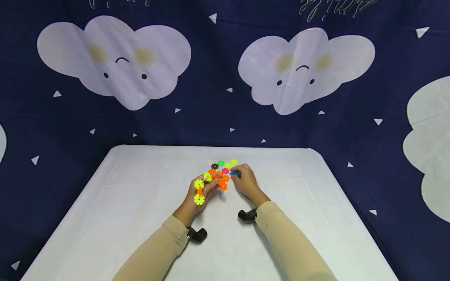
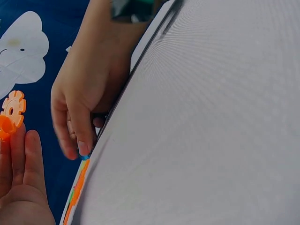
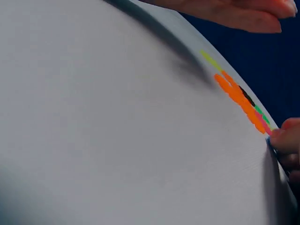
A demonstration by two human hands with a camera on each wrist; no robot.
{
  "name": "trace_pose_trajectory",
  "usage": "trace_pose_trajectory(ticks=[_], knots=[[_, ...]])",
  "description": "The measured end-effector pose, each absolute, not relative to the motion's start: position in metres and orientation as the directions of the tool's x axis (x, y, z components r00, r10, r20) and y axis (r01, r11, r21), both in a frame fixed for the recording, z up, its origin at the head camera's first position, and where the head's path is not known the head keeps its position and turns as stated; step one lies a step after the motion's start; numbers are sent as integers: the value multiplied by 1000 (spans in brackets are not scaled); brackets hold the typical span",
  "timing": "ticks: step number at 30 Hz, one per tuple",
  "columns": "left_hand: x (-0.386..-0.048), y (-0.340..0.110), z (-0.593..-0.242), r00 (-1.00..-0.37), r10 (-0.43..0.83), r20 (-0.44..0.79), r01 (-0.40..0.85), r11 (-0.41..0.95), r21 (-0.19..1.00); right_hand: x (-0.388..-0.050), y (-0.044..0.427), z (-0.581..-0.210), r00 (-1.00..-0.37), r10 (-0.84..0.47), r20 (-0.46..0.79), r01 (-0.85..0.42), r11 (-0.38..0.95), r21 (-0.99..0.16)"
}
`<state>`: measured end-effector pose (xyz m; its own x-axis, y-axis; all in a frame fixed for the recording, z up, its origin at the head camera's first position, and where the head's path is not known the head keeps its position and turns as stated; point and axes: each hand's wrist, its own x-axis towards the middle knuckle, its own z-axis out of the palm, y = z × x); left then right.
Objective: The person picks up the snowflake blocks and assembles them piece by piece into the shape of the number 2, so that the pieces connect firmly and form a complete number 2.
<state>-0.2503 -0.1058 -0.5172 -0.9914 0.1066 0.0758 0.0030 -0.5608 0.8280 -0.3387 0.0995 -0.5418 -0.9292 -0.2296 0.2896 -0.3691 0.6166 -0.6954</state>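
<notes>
My left hand [image 1: 201, 192] holds a joined chain of orange and yellow-green notched discs; the yellow-green discs [image 1: 199, 199] hang over the palm side. In the left wrist view an orange disc [image 2: 15, 107] stands above the fingers of this hand [image 2: 24, 197]. My right hand [image 1: 247, 182] pinches a blue piece [image 1: 234, 174] between thumb and fingertips, close to the table, right of the loose discs. The right wrist view shows that hand [image 3: 287, 140] at the right edge, beside a pink disc [image 3: 262, 123].
Loose discs lie on the white table [image 1: 140, 187] beyond the hands: black [image 1: 215, 166], green [image 1: 220, 163], yellow [image 1: 234, 161], pink and several orange ones [image 1: 223, 187]. A dark blue cloth [image 1: 211, 125] with clouds hangs behind the table. Black wrist devices [image 1: 197, 235] sit at both cuffs.
</notes>
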Motion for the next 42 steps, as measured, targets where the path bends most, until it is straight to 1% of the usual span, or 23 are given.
trace_pose_trajectory(ticks=[4, 6, 8, 10, 12, 13, 15, 17, 19, 21, 28, 38, 42], knots=[[-252, -107, -517, -991, 101, 88, 16, -560, 828, -328, 104, -543, -912, -231, 339, -409, 570, -713], [-252, -108, -518, -991, 103, 86, 13, -561, 828, -322, 107, -543, -913, -230, 336, -407, 538, -738], [-252, -109, -519, -991, 109, 78, 4, -558, 830, -314, 109, -544, -924, -234, 304, -381, 479, -791], [-251, -110, -519, -991, 113, 71, -3, -554, 833, -305, 112, -544, -942, -247, 226, -303, 339, -891], [-251, -110, -520, -991, 113, 74, -1, -557, 830, -296, 114, -543, -952, -275, 135, -181, 148, -972], [-251, -110, -520, -991, 110, 74, 0, -557, 831, -292, 114, -543, -952, -292, 92, -110, 47, -993], [-252, -109, -519, -992, 103, 74, 4, -558, 830, -283, 114, -541, -946, -324, 22, 16, -113, -993], [-252, -108, -518, -992, 96, 79, 11, -567, 824, -275, 113, -539, -940, -342, -1, 70, -191, -979], [-253, -107, -518, -992, 93, 81, 13, -573, 819, -268, 111, -538, -942, -335, 0, 80, -226, -971], [-253, -107, -517, -992, 91, 83, 16, -574, 819, -261, 108, -536, -953, -302, 15, 64, -250, -966], [-251, -108, -517, -995, 62, 74, 28, -550, 834, -248, 97, -538, -990, -129, 64, -22, -301, -953], [-254, -107, -525, -998, 28, 59, 31, -586, 809, -239, 86, -538, -996, 9, 89, -87, -345, -935], [-256, -106, -529, -997, 16, 75, 52, -583, 811, -238, 83, -540, -992, 60, 112, -126, -342, -931]])
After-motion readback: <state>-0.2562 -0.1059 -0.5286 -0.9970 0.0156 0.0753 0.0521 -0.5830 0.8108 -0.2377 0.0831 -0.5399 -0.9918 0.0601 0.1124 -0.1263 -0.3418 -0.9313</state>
